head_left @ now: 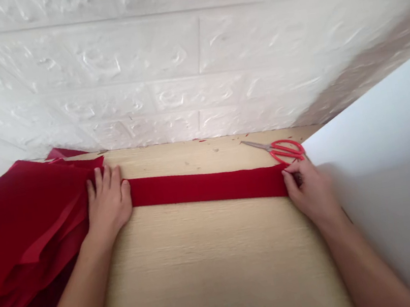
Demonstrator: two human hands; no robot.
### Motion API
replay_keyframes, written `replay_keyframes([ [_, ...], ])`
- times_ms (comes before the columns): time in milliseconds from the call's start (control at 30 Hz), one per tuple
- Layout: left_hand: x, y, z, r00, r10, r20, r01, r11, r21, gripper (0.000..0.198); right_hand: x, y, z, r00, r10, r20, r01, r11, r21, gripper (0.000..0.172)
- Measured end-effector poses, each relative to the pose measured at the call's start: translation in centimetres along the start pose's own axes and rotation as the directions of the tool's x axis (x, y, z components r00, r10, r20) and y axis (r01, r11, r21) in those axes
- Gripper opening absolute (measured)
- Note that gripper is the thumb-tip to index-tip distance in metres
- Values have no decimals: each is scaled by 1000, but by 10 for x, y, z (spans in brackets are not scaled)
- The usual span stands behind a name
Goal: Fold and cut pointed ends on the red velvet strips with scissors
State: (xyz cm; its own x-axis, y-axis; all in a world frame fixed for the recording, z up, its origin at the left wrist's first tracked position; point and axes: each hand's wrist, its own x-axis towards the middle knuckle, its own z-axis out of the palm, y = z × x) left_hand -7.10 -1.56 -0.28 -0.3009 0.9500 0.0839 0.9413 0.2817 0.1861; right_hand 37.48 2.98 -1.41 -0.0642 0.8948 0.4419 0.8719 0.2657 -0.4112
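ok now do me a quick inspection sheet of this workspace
surface: light wooden tabletop, running back to the wall
job's things: long red cloth strip lying across the tabletop; stack of red cloth sheets at the left, its edges uneven; red-handled scissors lying behind the right end of the strip
clutter: small red scraps along the back edge of the tabletop
grips: left hand flat on the strip; right hand pinching the strip's right end
cables: nothing seen
surroundings: white brick-patterned wall panel behind, white board standing at the right
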Motion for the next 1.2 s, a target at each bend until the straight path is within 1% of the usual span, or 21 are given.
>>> replay_keyframes([
  [33,-2,2,-1,999,12,-39,-13,1000,-24,68,0,0,0,1000,-16,10,16,1000,14,6],
  [100,-7,7,-7,987,91,-134,-98,994,-50,61,0,0,-2,999,-37,12,37,998,48,8],
  [133,-10,11,-11,969,155,-191,-168,984,-53,55,0,-2,-3,999,-41,-4,41,997,65,8],
  [167,-13,15,-15,942,229,-245,-248,967,-52,50,0,-5,-4,999,-42,-29,44,996,81,8],
  [233,-18,27,-23,868,375,-325,-410,911,-44,43,0,-17,-8,992,-73,-98,84,990,110,6],
  [300,-20,47,-29,778,501,-379,-550,835,-26,40,2,-34,-12,971,-175,-162,196,973,124,7],
  [367,-19,76,-35,680,613,-402,-673,740,-11,34,5,-51,-16,930,-306,-203,329,940,92,14],
  [400,-18,93,-38,641,657,-397,-723,690,-25,31,8,-59,-18,908,-354,-222,378,923,73,17],
  [433,-17,111,-42,613,695,-375,-764,643,-58,30,10,-64,-20,892,-386,-234,409,910,58,19],
  [467,-15,130,-46,600,724,-340,-790,604,-107,30,11,-67,-21,880,-407,-244,429,902,45,20],
  [533,-12,167,-53,599,760,-253,-799,547,-248,37,14,-68,-24,875,-416,-246,437,899,34,21],
  [600,-10,202,-57,599,791,-125,-755,506,-417,43,15,-62,-27,890,-394,-229,415,908,50,21],
  [633,-9,217,-56,589,806,-57,-723,494,-482,45,14,-58,-28,904,-370,-216,392,917,71,21],
  [700,-6,243,-50,556,829,64,-676,495,-545,41,11,-49,-31,937,-296,-183,323,936,138,20],
  [767,-3,260,-40,535,830,158,-647,522,-555,33,8,-42,-32,976,-175,-132,201,955,220,17],
  [833,0,271,-27,538,816,211,-601,547,-583,28,5,-37,-32,997,-15,-72,37,951,306,12],
  [900,3,275,-16,556,801,223,-547,554,-627,28,4,-36,-30,993,121,-12,-107,917,383,6],
  [933,4,276,-12,567,794,218,-529,554,-643,29,4,-37,-29,987,162,7,-150,896,417,4],
  [967,5,277,-8,576,789,212,-521,554,-650,29,5,-37,-27,983,184,18,-173,879,445,4],
  [1033,6,277,-4,581,786,211,-519,557,-649,31,6,-39,-25,980,197,21,-183,861,475,5],
  [1200,8,276,-2,559,798,225,-527,551,-647,32,9,-40,-23,975,219,-46,-182,896,406,5],
])
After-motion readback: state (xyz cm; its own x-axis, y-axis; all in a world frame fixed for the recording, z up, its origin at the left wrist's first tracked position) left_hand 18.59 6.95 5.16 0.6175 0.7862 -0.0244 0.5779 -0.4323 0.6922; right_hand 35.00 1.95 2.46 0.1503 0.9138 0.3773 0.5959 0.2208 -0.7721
